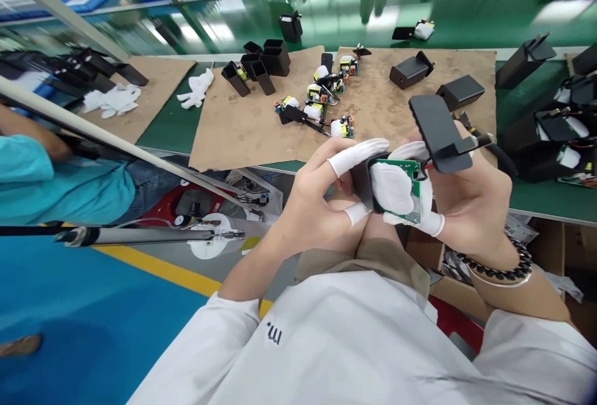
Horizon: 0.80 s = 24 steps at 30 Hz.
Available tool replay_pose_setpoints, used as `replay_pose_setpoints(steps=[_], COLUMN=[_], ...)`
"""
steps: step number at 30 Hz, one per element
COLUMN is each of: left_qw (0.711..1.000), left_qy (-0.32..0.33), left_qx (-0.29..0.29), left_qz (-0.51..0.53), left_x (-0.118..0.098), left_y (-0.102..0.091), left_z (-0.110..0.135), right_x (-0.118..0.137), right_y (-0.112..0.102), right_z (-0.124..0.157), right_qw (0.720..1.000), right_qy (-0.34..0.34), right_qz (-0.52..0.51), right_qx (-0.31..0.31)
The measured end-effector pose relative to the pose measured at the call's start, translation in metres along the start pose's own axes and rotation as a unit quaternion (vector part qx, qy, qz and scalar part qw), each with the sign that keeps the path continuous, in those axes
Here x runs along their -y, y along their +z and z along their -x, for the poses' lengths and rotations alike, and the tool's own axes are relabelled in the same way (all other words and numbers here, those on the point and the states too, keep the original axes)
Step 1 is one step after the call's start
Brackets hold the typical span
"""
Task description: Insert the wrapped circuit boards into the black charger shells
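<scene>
My left hand [321, 200], with white finger cots on thumb and forefinger, is closed around a black adapter housing [362, 182]. A green circuit board [415, 190] with a white pad [392, 188] on it sits at the housing's open mouth, partly inside as far as I can see. My right hand [476, 200], also in white finger cots, grips the board by its outer end. A black plug cover [438, 131] with metal prongs hangs over the right fingers, and a short red wire shows between it and the board.
Several circuit boards [321, 97] lie on the cardboard sheet [242, 137]. Open black housings [275, 56] stand behind at left; two closed adapters [461, 91] lie at right. More housings crowd the right edge. White gloves [196, 89] and a person in a turquoise shirt [69, 175] are at left.
</scene>
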<state>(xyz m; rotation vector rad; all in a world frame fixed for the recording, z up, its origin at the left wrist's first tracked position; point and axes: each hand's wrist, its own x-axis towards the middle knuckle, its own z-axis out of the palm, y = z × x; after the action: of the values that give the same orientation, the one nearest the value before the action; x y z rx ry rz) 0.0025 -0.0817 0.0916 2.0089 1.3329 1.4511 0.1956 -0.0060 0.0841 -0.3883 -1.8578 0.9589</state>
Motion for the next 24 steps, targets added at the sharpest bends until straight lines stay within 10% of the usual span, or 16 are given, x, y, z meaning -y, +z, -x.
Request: replay_pose_setpoints(steps=[24], left_qw=[0.999], left_qy=[-0.043], left_qx=[-0.009], left_qz=[0.032], left_x=[0.0006], left_y=[0.0054], left_z=[0.0011], right_x=[0.0018], right_y=[0.0013], right_z=[0.0015], right_qw=[1.000], right_qy=[0.010], right_qz=[0.000], right_qx=[0.005])
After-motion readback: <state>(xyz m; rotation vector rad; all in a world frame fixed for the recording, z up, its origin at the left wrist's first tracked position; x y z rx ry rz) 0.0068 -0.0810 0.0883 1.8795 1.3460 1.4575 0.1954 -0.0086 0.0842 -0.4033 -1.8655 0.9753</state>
